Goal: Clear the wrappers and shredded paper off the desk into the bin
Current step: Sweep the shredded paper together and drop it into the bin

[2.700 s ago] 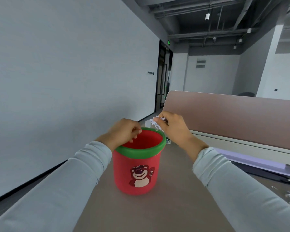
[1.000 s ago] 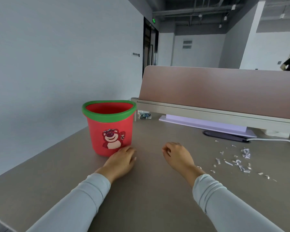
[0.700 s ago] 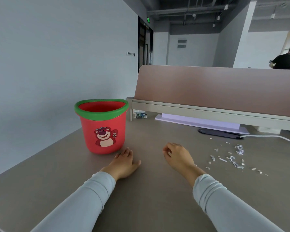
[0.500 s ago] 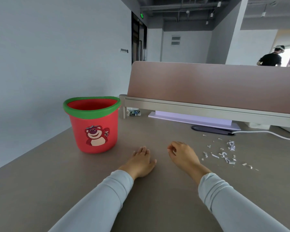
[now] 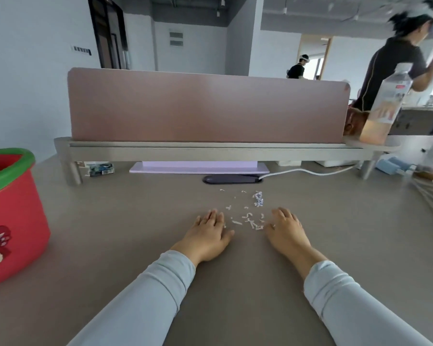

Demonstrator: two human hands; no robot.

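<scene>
Small white shreds of paper (image 5: pixel 248 216) lie scattered on the grey desk (image 5: pixel 125 221), with a denser clump at their far right. My left hand (image 5: pixel 208 233) rests flat on the desk just left of the shreds, fingers spread, holding nothing. My right hand (image 5: pixel 285 231) lies palm down just right of them, fingers slightly curled, also empty. The red bin (image 5: pixel 10 216) with a green rim and a bear picture stands at the far left, partly cut off by the frame edge.
A pink divider panel (image 5: pixel 205 108) on a grey shelf runs across the back of the desk. Under it lie a small box (image 5: pixel 100 169), a lilac pad, a dark oval cable port (image 5: pixel 231 179) and a white cable. A drink bottle (image 5: pixel 385 106) stands on the shelf's right end. People stand behind.
Both hands left the bin and slid right across the desk to either side of the shreds. The view swung right, so the bin now sits at the left edge.
</scene>
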